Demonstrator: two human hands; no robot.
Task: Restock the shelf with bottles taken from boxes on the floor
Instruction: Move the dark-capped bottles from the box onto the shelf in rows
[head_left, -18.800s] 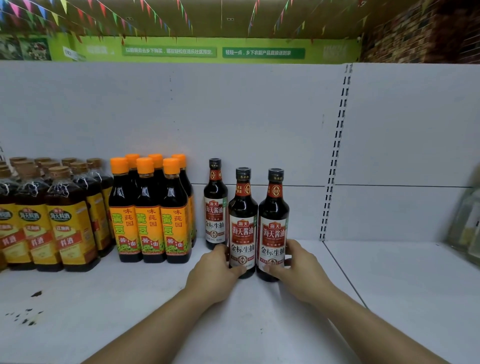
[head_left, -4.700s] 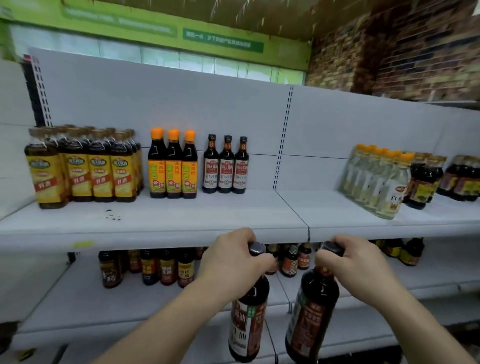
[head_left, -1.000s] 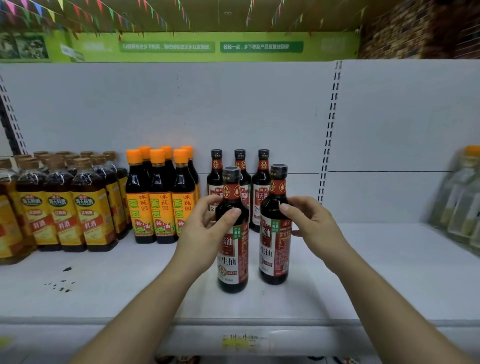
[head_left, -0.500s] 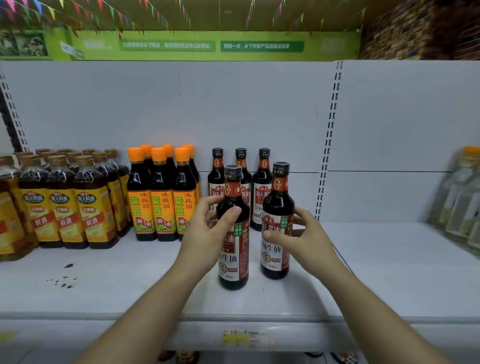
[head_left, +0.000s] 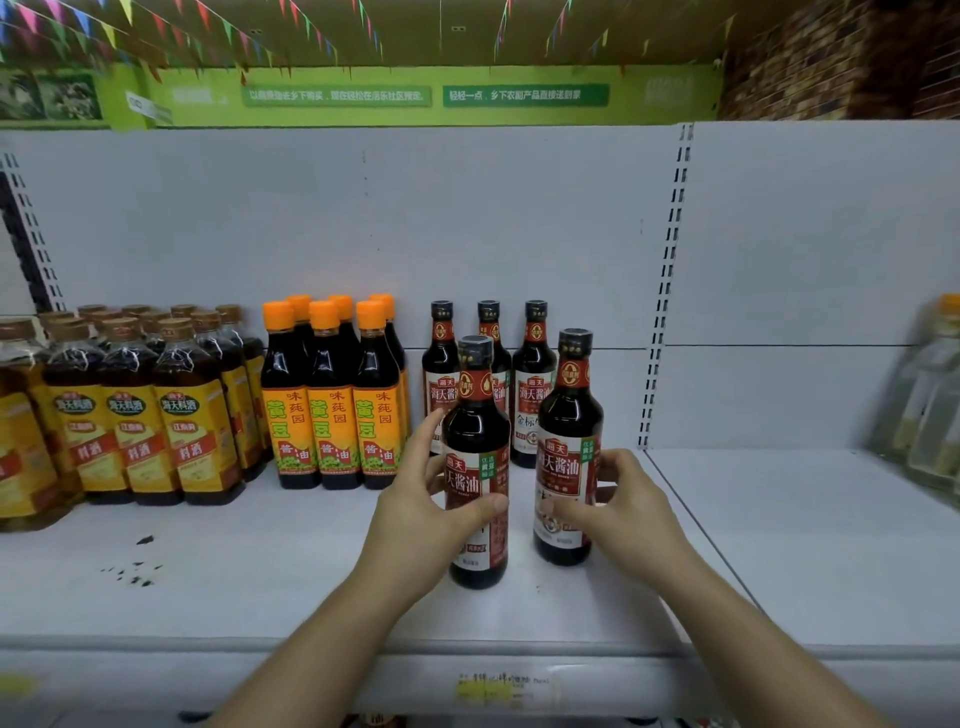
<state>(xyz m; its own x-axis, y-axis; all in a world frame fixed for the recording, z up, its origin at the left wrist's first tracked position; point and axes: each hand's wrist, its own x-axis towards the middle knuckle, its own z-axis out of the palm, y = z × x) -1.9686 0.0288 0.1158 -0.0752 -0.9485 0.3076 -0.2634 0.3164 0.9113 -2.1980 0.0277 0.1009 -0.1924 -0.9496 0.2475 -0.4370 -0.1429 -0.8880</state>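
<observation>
Head view, orange-capped bottles (head_left: 332, 410) left, trio (head_left: 488, 319) behind

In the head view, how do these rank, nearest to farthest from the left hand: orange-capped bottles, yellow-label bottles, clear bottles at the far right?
From the left hand, which grips a soy sauce bottle:
1. Orange-capped bottles, just to its left.
2. Yellow-label bottles, farther left.
3. Clear bottles, at the far right edge.

Shelf (head_left: 805, 545) offers room rightward (orange-capped bottles (head_left: 332, 410) block the left).
</observation>
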